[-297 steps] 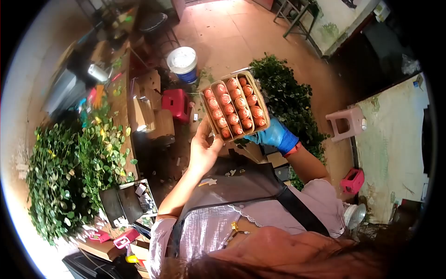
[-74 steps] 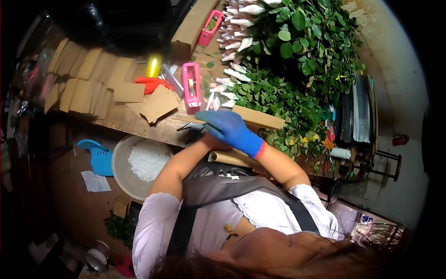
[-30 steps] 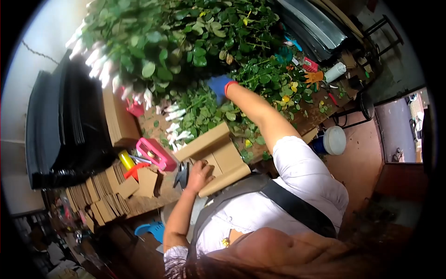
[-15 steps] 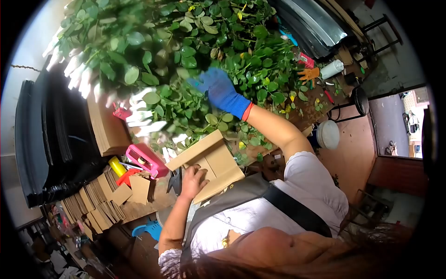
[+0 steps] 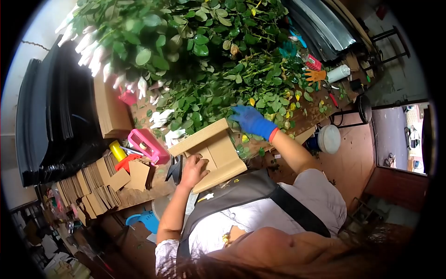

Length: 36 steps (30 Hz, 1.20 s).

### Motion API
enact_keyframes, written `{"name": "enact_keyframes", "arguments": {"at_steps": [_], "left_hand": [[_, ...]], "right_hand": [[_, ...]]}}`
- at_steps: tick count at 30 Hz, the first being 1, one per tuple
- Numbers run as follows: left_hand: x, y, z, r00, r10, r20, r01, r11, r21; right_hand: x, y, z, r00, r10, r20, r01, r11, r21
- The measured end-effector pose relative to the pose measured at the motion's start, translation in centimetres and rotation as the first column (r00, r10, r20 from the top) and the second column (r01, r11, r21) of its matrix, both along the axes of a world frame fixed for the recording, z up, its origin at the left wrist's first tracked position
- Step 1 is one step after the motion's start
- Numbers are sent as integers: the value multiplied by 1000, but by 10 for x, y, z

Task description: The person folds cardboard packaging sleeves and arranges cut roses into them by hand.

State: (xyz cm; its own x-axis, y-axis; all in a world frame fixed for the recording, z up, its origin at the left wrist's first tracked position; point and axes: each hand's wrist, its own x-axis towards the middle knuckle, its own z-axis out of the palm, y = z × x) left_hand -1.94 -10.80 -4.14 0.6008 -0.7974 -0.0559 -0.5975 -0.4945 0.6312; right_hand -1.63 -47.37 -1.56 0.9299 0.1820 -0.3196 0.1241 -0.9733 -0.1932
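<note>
A folded sheet of corrugated cardboard (image 5: 223, 153) lies at the table's near edge with its far flap raised. My bare left hand (image 5: 193, 172) is on its left end, fingers curled over the inner face; the thumb is hidden. Beside that wrist are black-handled scissors (image 5: 174, 170). My right hand (image 5: 254, 122), in a blue glove with a red cuff, is just beyond the cardboard's right end. Its fingers are apart at the near edge of a big heap of leafy rose stems (image 5: 200, 93). White-covered flower heads (image 5: 95, 56) point left from the heap.
A pink tape dispenser (image 5: 149, 146) and stacked cardboard pieces (image 5: 95, 183) are to the left, before black sheets (image 5: 69, 125). An orange glove (image 5: 315, 76) and white bottle (image 5: 338, 73) lie at the right. A white bucket (image 5: 329, 139) stands below the table's right side.
My right hand has moved from over the leaves down and right, toward the cardboard's right end. My left hand stays on the cardboard. The view has shifted slightly.
</note>
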Motion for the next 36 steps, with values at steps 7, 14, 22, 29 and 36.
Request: {"name": "enact_keyframes", "arguments": {"at_steps": [7,14,22,29,36], "left_hand": [[-1,2,-5,1000,-7,-8,7,1000,-9],[0,-3,0,1000,-5,-7,5,1000,5],[7,-4,0,1000,-25,6,25,999,20],[0,2,-12,995,-57,83,58,998,-17],[0,3,-8,999,-34,39,35,999,-6]], "right_hand": [[87,-5,57,941,-227,249,219,974,58],[121,15,46,777,-40,628,144,983,-116],[108,10,88,764,37,644,8,998,-67],[56,55,127,713,-133,688,-116,946,304],[36,-116,71,697,-526,488,265,821,507]]}}
